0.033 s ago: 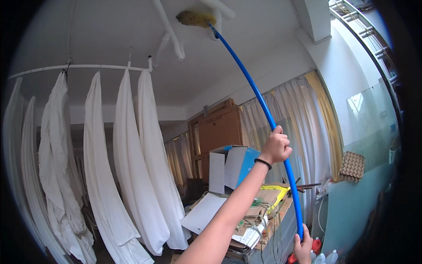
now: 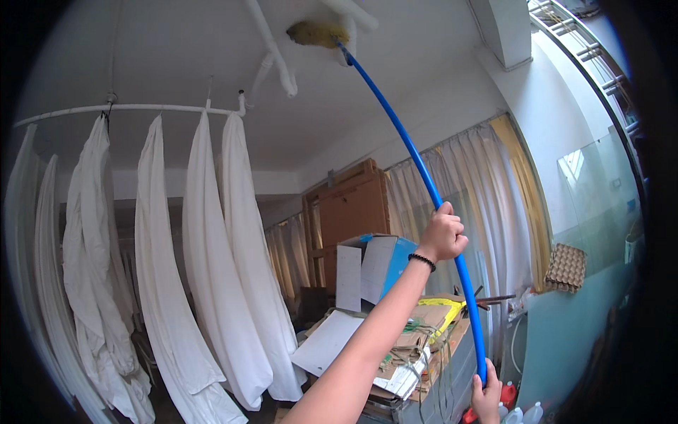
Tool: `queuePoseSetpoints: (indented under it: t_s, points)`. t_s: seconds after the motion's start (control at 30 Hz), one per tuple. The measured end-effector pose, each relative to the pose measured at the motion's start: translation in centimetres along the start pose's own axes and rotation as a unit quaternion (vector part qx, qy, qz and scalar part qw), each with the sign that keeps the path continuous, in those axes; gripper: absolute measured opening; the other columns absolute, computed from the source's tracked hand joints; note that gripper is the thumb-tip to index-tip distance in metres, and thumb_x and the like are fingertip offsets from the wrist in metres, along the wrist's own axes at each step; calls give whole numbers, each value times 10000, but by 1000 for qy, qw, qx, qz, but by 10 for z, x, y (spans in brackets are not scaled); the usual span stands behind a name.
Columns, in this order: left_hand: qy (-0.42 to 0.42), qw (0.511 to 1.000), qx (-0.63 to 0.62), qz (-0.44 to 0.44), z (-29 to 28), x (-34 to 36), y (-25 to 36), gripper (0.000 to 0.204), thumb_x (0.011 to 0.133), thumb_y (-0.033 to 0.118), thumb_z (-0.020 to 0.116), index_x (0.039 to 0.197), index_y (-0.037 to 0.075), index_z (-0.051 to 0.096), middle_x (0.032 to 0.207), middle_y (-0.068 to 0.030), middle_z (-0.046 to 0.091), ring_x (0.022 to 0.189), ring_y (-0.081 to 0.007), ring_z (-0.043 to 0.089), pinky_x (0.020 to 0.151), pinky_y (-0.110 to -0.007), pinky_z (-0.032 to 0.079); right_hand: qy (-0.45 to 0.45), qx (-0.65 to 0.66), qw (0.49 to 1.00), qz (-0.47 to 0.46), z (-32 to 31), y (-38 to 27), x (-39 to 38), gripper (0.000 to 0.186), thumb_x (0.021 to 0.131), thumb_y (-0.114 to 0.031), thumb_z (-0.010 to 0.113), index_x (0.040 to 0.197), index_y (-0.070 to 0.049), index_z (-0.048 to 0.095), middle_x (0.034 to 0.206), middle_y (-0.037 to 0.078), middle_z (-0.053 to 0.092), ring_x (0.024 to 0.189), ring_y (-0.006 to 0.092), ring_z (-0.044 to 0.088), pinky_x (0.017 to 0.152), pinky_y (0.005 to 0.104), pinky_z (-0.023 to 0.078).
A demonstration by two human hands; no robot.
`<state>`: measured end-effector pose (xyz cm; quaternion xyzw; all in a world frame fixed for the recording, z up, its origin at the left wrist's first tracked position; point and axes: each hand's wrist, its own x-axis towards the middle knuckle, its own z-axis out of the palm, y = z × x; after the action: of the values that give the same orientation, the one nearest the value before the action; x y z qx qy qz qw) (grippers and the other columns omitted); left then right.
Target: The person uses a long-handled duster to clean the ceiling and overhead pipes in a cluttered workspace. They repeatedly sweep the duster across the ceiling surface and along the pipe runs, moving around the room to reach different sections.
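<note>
Two-handed hold on a long blue pole (image 2: 470, 304), which crosses the frame from the lower right to the upper centre. The left grip (image 2: 443, 235), right of centre, is closed around the shaft; the right grip (image 2: 486, 396), at the lower right edge, is wrapped around its lower end. A yellowish brush head (image 2: 318, 34), darker at its left end, caps the pole at the upper centre, next to white pipes (image 2: 272, 42) on the ceiling; contact with either cannot be confirmed. The shaft looks bowed, but the lens bends lines, so true flex cannot be told. Judgement on handling: the left grip serves best as pivot and the right as lever, since a small shift low down likely swings the head widely. Short, even strokes with light upward pressure should suit; hard pushing may flex the shaft or wedge the head between pipes. Watch clearances: white cloths (image 2: 212, 268) hang across the left of the frame, and stacked cardboard (image 2: 406, 350) sits at lower centre, left of the shaft. Plastic bottles (image 2: 533, 412) stand near the right grip; wide low sweeps risk knocking them.
</note>
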<state>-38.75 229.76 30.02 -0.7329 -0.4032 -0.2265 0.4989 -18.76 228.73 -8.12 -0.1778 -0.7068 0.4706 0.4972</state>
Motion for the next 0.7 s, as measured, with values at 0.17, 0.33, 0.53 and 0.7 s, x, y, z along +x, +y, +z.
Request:
queuePoseSetpoints:
  t_s: [0.17, 0.33, 0.53, 0.7]
  points:
    - [-60, 997, 29, -45, 10, 0, -36, 196, 646, 189, 605, 552, 23, 649, 614, -99, 627, 841, -300, 548, 758, -414, 514, 90, 17, 989, -116, 20, -10, 23, 437, 908, -93, 639, 1321, 26, 558, 699, 75, 548, 560, 120, 487, 539, 297, 426]
    - [-140, 982, 49, -120, 24, -17, -54, 227, 686, 219, 600, 609, 30, 699, 671, -96, 681, 905, -302, 560, 804, -422, 522, 55, -3, 996, -69, 18, -27, 22, 424, 914, -111, 635, 1324, -24, 570, 687, 76, 529, 546, 121, 467, 531, 289, 411]
    - [-88, 991, 12, -97, 39, -34, -52, 191, 696, 167, 598, 569, 28, 623, 638, -86, 625, 857, -301, 534, 794, -412, 504, 74, 9, 990, -117, 18, -20, 21, 454, 912, -108, 637, 1349, -17, 559, 690, 67, 535, 563, 117, 472, 543, 280, 411]
    - [-9, 999, -20, -42, 27, -15, -51, 154, 693, 143, 601, 602, 20, 618, 686, -100, 613, 908, -319, 554, 828, -437, 499, 53, 31, 994, -91, 21, -16, 33, 482, 912, -105, 631, 1375, -9, 541, 691, 39, 527, 582, 97, 474, 550, 266, 402]
